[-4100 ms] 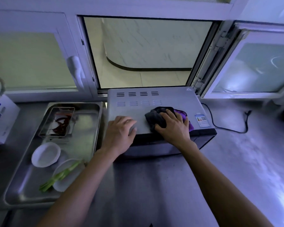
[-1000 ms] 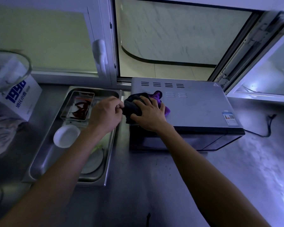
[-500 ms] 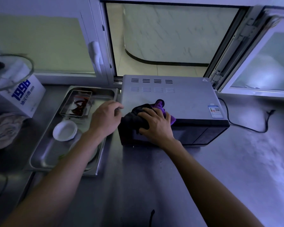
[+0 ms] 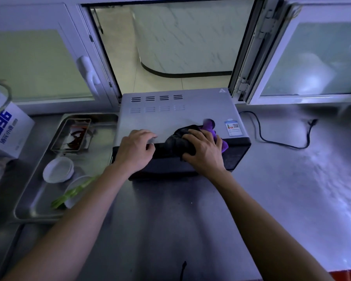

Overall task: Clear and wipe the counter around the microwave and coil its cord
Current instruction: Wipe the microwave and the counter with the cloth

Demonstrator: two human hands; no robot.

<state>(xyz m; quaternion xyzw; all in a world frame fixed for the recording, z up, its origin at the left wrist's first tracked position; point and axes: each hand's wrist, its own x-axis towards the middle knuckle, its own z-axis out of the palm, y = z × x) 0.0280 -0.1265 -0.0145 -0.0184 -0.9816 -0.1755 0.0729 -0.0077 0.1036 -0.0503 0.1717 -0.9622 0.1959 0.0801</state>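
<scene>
The steel tabletop [image 4: 282, 189] carries the microwave [image 4: 176, 118] against its back edge, a metal tray [image 4: 39, 209] just beside it toward the left edge, a white box [image 4: 8, 134] at the back left corner, and a black cord [image 4: 282, 146] lying toward the right.

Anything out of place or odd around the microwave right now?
The power cord lies loose and uncoiled across the counter to the right of the microwave, its plug unplugged. Otherwise nothing looks spilled or damaged: the right hand presses the cloth on the microwave's front edge, and the left hand steadies it.
</scene>
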